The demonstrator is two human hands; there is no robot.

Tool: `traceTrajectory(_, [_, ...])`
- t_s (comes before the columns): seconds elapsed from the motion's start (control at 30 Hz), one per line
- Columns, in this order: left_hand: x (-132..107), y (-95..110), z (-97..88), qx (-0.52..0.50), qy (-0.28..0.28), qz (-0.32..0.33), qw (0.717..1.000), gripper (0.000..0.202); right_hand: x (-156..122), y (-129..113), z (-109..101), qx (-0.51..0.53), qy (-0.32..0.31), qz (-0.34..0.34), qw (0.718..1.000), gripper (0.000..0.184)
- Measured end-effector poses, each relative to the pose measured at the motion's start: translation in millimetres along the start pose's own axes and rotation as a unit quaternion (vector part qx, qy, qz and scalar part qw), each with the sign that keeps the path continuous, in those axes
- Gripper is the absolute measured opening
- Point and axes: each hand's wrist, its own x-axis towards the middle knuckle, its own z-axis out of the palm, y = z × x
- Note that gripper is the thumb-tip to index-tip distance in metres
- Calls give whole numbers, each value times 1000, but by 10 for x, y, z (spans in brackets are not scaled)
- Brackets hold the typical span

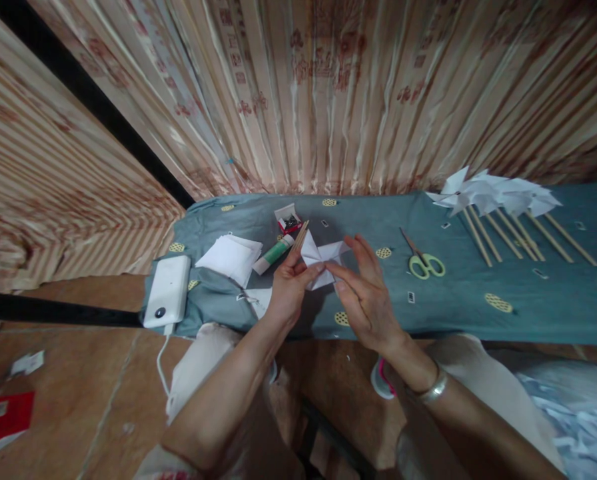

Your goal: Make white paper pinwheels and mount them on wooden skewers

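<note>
Above the table's near edge, a white paper pinwheel (328,253) is held between both hands. My left hand (291,283) is closed on its left side, thumb pressed toward the centre. With its index finger and thumb at the pinwheel's middle, my right hand (366,293) grips the folded paper, its other fingers raised. Thin wooden sticks (301,237) show just beyond my left fingers; whether that hand holds them I cannot tell. A green and white glue tube (274,255) lies left of the hands, behind it a small open box (288,219) of dark pins.
A stack of white paper (231,259) and a white power bank (167,291) with a cable lie on the left. Scissors with yellow-green handles (426,265) lie to the right. Several pinwheels on sticks (498,193) lie at far right. A curtain (328,100) hangs behind the cloth-covered table (458,313).
</note>
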Motion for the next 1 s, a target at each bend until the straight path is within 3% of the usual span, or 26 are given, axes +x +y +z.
traceTrajectory(0.33, [15, -14, -5, 21, 11, 17, 1000, 40, 0, -38, -18, 9, -3, 24, 1000, 34])
traceTrajectory(0.5, [19, 15, 9, 32, 5, 9, 999, 44, 71, 43, -104, 43, 38, 71, 996, 30])
traceTrajectory(0.57, [19, 12, 6, 39, 2, 11, 999, 46, 121, 128, -134, 98, 65, 137, 984, 32])
traceTrajectory(0.63, [19, -3, -2, 47, 1, 14, 999, 48, 169, 220, -147, 198, 75, 213, 954, 37])
traceTrajectory(0.77, [18, -41, -28, 63, -5, 6, 998, 49, 230, 335, -145, 364, 28, 302, 881, 47])
traceTrajectory(1.0, [3, -48, -47, 128, -30, 8, 991, 53, 281, 358, -182, 371, -75, 296, 877, 56])
